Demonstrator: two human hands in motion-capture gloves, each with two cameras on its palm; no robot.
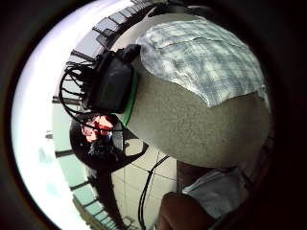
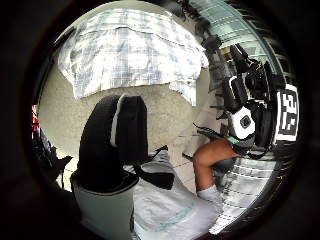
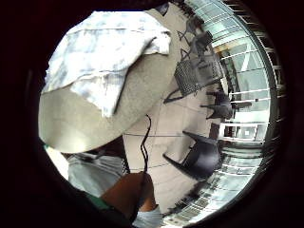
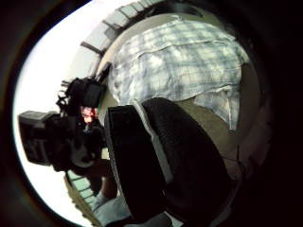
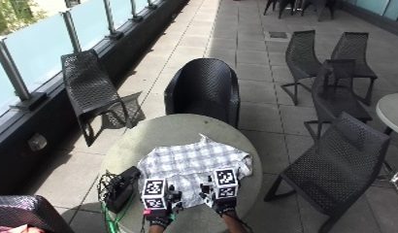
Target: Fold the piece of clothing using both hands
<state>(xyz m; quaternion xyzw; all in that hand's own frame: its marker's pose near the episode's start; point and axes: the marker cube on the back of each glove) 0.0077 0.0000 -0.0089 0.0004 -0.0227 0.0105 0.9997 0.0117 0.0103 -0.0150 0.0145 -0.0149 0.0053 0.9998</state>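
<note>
A white-and-grey checked cloth garment (image 5: 194,165) lies spread across the middle of a round, pale stone-topped table (image 5: 167,127) on a tiled terrace, its near hem just ahead of a person's two black-gloved hands. The left hand (image 5: 157,211) and right hand (image 5: 220,200) hover side by side at the near table edge, holding nothing; whether their fingers are spread or curled cannot be told. The fold appears not yet begun. Done well, it likely calls for each hand to take a matching corner of one edge and carry both across together, so the edges meet squarely. A black box with cables (image 5: 121,187) sits on the table just left of the garment, close enough to snag a sleeve. Black woven chairs, the nearest one (image 5: 203,91) at the far rim, ring the table well clear of the cloth.
</note>
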